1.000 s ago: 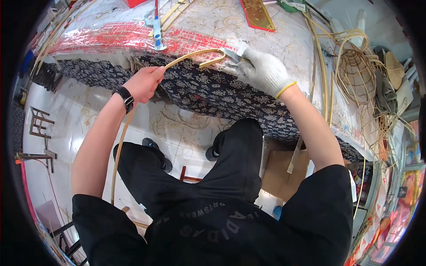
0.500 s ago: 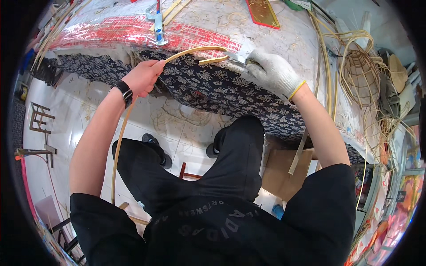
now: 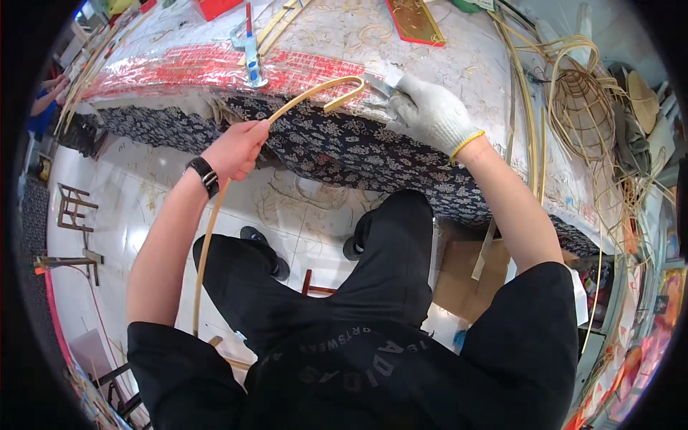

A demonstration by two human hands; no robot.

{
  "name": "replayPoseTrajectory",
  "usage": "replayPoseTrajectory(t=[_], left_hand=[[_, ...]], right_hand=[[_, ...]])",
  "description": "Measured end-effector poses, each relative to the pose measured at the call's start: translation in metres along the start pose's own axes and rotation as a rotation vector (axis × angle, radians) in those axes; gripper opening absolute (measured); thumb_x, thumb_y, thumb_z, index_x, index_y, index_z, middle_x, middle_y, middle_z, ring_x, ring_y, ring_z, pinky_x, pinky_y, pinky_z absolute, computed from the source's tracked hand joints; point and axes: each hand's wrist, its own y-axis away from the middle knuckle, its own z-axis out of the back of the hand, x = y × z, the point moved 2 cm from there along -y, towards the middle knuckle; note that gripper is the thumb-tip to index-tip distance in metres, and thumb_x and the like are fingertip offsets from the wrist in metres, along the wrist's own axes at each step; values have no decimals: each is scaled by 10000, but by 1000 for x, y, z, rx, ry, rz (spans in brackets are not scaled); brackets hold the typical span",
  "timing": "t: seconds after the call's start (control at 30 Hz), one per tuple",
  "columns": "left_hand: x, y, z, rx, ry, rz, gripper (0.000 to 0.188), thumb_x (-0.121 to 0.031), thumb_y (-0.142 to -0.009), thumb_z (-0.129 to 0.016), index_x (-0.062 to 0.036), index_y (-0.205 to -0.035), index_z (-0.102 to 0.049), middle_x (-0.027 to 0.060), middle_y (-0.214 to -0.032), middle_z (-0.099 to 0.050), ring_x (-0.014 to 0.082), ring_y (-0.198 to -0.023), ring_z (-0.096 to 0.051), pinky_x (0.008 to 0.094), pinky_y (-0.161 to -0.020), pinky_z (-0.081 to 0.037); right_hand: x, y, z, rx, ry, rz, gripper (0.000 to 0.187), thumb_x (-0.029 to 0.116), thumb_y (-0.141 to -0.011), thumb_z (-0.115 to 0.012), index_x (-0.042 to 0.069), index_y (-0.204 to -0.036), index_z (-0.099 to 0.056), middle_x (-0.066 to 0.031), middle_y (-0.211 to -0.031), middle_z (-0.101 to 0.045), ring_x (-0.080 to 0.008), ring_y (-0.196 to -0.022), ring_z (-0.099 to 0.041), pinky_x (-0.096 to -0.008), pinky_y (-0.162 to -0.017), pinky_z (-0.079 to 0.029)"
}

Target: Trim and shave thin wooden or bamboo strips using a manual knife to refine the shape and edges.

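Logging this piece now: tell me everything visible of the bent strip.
The bent strip is narrow and tan, like bamboo or cane. Its upper end curls into an open hook near the metal blade in the gloved right hand; contact is unclear. The bare left hand grips it below, and the rest descends to the left sleeve.

1 red-rimmed tray (image 3: 424,36), brown cardboard (image 3: 459,287)

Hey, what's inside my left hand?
Your left hand holds a pale strip: its hooked end shows above and more below, but the part inside your fist is covered.
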Motion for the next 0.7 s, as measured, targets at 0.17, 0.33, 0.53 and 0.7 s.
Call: replayPoseTrajectory(t=[0.17,0.33,0.53,0.7], left_hand=[[-1,21,-1,-82,85,-89,337,-451,-1068,-489,-190,-859,-445,-109,-620,-305,24,-472,-227,235,-421,-154],[-5,64,2,-188,146,-280,303,-385,-1089,-470,-177,-869,-461,-102,-623,-322,16,-471,-258,219,-411,-173],[-25,133,-4,-319,101,-583,288,-303,-1102,-456,-126,-875,-474,-94,-626,-342,13,-491,-284,207,-426,-204],[-42,210,0,-325,226,-751,274,-283,-1109,-447,-106,-902,-470,-78,-650,-352,9,-504,-292,200,-428,-213]], right_hand=[[-20,-7,25,-216,-583,-190,308,296,-990,-590,19,-1119,-625,-162,-848,-644,-268,-681,-629,-394,-638,-519],[-11,-18,57,-134,-852,-314,367,337,-994,-587,16,-1166,-636,-70,-803,-630,-164,-647,-591,-325,-577,-487],[-17,-27,59,-514,-444,-116,367,364,-995,-596,36,-1152,-648,29,-781,-541,-45,-575,-481,-232,-484,-396],[77,6,115,-364,-1307,-231,365,341,-1027,-577,33,-1221,-609,27,-803,-531,-16,-532,-423,-194,-439,-336]])
